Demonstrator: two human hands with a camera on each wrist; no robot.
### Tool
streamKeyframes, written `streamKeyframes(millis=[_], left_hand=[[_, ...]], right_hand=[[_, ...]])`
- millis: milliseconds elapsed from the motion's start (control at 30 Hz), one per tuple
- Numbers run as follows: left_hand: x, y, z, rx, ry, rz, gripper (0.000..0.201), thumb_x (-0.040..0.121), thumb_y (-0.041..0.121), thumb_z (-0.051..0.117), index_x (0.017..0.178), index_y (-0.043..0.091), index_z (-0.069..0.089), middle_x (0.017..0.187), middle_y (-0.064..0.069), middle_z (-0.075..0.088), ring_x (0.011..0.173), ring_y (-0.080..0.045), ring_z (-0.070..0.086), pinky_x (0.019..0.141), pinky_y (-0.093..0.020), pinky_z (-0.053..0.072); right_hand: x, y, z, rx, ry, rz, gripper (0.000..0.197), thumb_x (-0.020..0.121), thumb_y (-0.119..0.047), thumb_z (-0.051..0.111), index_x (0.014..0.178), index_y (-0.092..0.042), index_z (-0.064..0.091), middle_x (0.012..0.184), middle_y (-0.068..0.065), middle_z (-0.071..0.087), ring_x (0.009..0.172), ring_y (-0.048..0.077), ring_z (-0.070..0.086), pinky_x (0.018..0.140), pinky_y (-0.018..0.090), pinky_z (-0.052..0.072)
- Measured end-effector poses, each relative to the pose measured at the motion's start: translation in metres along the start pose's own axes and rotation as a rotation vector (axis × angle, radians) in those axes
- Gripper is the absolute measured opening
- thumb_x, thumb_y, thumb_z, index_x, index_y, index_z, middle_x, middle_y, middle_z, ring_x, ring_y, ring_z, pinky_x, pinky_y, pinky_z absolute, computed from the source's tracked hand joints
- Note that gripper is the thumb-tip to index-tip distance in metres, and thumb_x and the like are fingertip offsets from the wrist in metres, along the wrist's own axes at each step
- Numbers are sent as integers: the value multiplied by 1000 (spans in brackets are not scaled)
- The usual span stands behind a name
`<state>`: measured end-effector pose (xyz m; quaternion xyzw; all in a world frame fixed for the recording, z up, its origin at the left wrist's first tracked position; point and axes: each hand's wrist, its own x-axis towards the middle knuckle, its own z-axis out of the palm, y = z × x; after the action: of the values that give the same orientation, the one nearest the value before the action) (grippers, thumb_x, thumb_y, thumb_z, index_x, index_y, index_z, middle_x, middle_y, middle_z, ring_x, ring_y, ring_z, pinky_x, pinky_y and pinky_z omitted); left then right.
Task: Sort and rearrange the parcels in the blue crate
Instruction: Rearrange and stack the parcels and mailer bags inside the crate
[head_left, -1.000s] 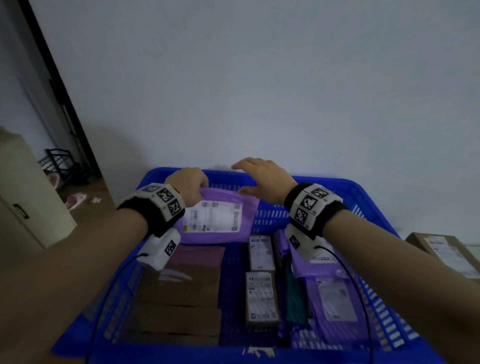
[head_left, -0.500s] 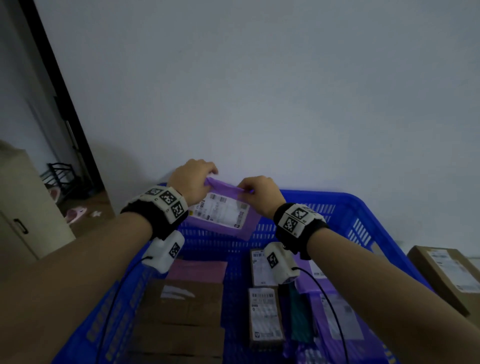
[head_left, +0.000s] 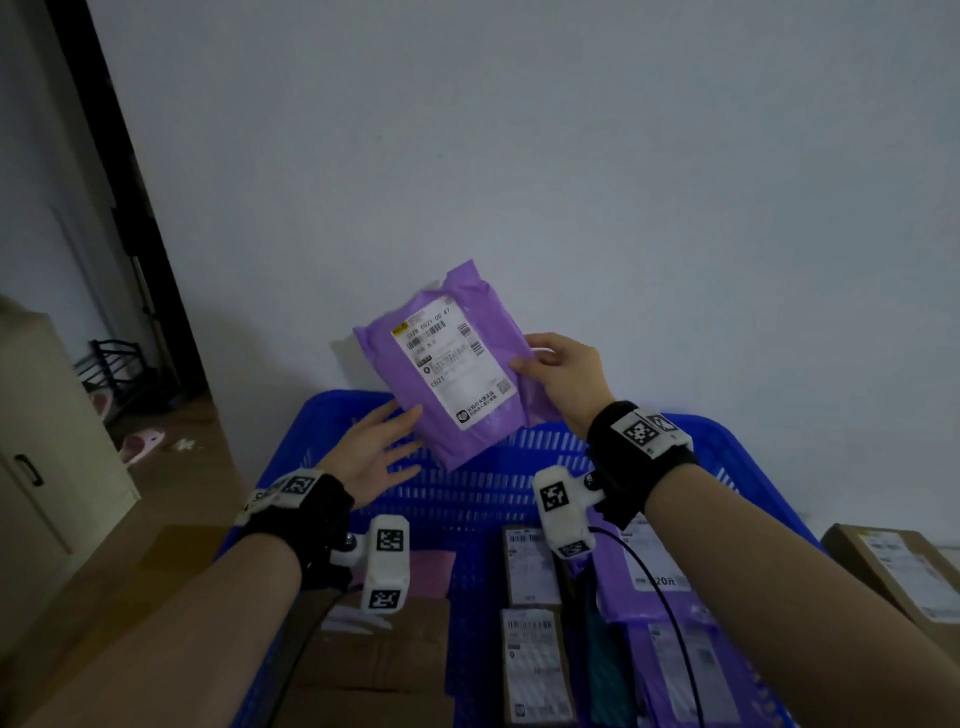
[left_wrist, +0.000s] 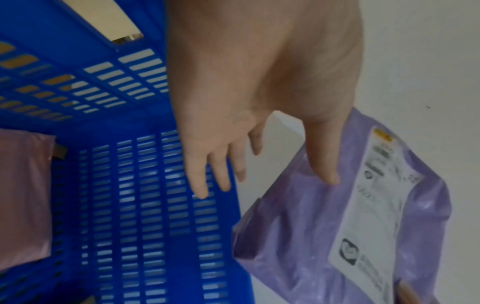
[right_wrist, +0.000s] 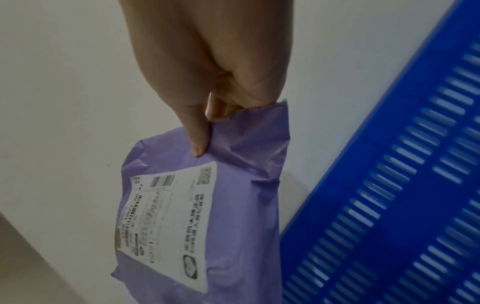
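1. My right hand (head_left: 563, 382) pinches the purple bag (head_left: 457, 364) at its right edge, thumb on the label side, other fingers behind it.
2. The bag is up in the air over the far rim of the crate (head_left: 737, 447), tilted, white label (head_left: 454, 364) facing me.
3. My left hand (head_left: 376, 452) is spread wide, fingers straight; in the left wrist view the thumb tip (left_wrist: 328, 174) lies against the bag's lower left edge, the other 4 fingers clear of it.
4. In the crate, left: brown boxes (head_left: 374, 670) with a pink bag (head_left: 431, 571) behind them.
5. Centre: 2 narrow labelled boxes (head_left: 532, 623), 1 behind the other.
6. Right: more purple bags (head_left: 670, 639), overlapping; count unclear.
7. Outside the crate, on the right, 1 labelled carton (head_left: 904, 566).
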<state>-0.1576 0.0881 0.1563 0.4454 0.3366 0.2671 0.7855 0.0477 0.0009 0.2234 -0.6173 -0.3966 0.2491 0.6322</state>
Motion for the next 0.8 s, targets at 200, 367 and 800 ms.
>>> streamKeyframes(millis=[200,367,800], left_hand=[[8,-4,8,-52,4,75,38,91,14,59,129,15,57,126,-5,62,104,-20,61,87,-33,51],[18,-20,6,69,118,24,39,85,9,67,123,10,61,121,-8,66,93,-18,64,71,-29,51],[57,-110,20,361,225,-237,36,81,-1,69,116,-2,63,102,-14,68,85,-25,64,76,-33,53]], right_hand=[[-13,20,-11,48,11,91,26,80,1,69,95,-19,65,83,10,70,71,20,67,75,36,59],[-30,51,-25,-76,29,169,32,83,6,64,113,-3,62,88,17,67,77,26,63,69,40,56],[-66,157,-59,-524,-144,415,62,71,15,64,127,-8,50,79,-1,59,82,22,59,61,32,54]])
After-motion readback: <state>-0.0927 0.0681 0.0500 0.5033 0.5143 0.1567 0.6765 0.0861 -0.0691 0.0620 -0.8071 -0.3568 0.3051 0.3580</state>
